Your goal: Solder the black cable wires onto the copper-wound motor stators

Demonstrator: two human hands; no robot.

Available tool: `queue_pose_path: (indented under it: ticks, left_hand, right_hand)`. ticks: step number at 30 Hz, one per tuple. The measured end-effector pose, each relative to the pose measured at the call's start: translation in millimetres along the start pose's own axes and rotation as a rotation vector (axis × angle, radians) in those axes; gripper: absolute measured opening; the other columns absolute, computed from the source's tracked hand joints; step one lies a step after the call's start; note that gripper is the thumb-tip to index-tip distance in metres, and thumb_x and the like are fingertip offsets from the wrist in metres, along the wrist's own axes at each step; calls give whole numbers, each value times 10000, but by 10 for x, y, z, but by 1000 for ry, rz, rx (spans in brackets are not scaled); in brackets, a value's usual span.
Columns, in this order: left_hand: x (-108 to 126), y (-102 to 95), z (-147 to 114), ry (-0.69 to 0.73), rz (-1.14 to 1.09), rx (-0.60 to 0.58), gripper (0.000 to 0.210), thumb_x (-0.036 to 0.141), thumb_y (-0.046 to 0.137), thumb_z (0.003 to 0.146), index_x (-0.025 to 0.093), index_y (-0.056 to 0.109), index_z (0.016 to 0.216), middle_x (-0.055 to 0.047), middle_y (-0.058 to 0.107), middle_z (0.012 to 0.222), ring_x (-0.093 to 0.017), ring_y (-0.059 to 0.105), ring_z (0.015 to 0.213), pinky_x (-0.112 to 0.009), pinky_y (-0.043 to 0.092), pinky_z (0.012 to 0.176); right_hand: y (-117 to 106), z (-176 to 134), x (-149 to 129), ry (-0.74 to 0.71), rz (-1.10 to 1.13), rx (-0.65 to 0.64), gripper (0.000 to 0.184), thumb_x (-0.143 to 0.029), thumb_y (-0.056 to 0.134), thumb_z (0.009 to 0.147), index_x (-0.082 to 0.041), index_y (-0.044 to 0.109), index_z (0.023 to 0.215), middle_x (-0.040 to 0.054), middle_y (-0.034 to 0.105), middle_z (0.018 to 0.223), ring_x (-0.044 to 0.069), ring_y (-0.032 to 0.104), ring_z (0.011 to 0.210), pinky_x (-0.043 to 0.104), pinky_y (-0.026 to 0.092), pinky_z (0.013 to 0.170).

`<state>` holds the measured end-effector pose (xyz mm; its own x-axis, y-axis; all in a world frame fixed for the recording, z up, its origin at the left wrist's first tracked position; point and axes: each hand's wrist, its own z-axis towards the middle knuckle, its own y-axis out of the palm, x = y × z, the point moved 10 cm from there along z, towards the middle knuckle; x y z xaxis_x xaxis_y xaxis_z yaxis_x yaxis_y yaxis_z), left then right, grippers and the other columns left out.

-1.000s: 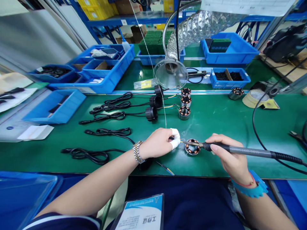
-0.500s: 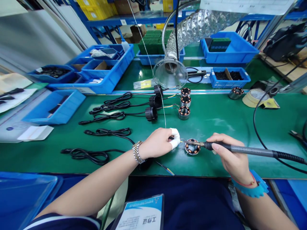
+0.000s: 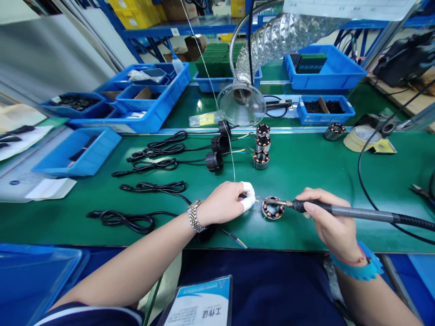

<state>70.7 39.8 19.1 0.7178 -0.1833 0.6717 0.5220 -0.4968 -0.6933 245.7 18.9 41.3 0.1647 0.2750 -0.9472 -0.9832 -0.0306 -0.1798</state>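
Observation:
My left hand, with white finger covers, is closed on the end of a black cable. Thin stripped wires poke out past its fingertips. A fine solder wire runs down from above to this hand. In my right hand is a soldering iron, held like a pen. Its tip lies over a copper-wound stator on the bench, just right of the left fingertips. Below the left wrist, another cable end shows coloured wires.
Several coiled black cables lie at left. Three stators with wired black caps stand behind my hands. A fume hood hangs above them. Blue bins line the back; pliers lie far right.
My right hand and the soldering iron have drawn slightly right, so the tip has come away from the wires at the left fingertips. The left hand has stayed put.

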Motion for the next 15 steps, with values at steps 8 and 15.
queue_pose_path:
  ticks: [8, 15]
  left_hand:
    - [-5, 6, -1, 8, 12, 5, 62, 157, 460, 695, 155, 502, 649, 17, 518, 606, -99, 439, 544, -196, 313, 520]
    - [-12, 6, 0, 7, 19, 8, 68, 158, 461, 700, 155, 504, 648, 16, 529, 613, -100, 448, 551, -199, 324, 537]
  right_hand:
    - [-68, -28, 57, 42, 27, 35, 109, -263, 585, 743, -213, 650, 814, 2, 599, 726, 119, 515, 576, 270, 380, 558]
    - [-121, -38, 46, 15, 4, 87, 114, -278, 594, 748, -218, 650, 826, 11, 618, 751, 136, 524, 619, 275, 399, 562]
